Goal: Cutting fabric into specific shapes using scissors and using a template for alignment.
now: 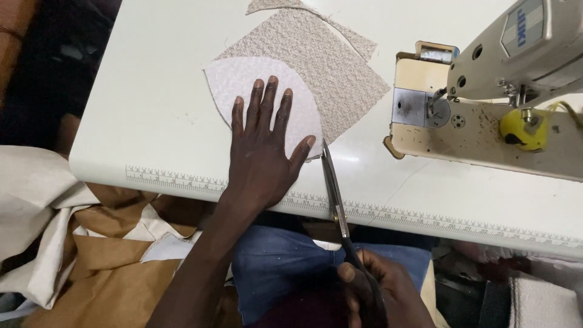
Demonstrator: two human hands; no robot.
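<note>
My left hand (265, 143) lies flat, fingers spread, on a pale leaf-shaped pattern piece (240, 82) that rests on a square of beige textured fabric (331, 67). My right hand (382, 291) grips the handles of a pair of scissors (334, 188) below the table's front edge. The blades point away from me and their tips meet the fabric edge just right of my left thumb.
A cream sewing machine (516, 54) with its needle plate (422, 109) stands at the right of the white table (152, 121), which has a printed ruler along its front edge. A yellow thread spool (523, 129) sits under the machine arm. Brown and cream cloth (91, 243) hangs at lower left.
</note>
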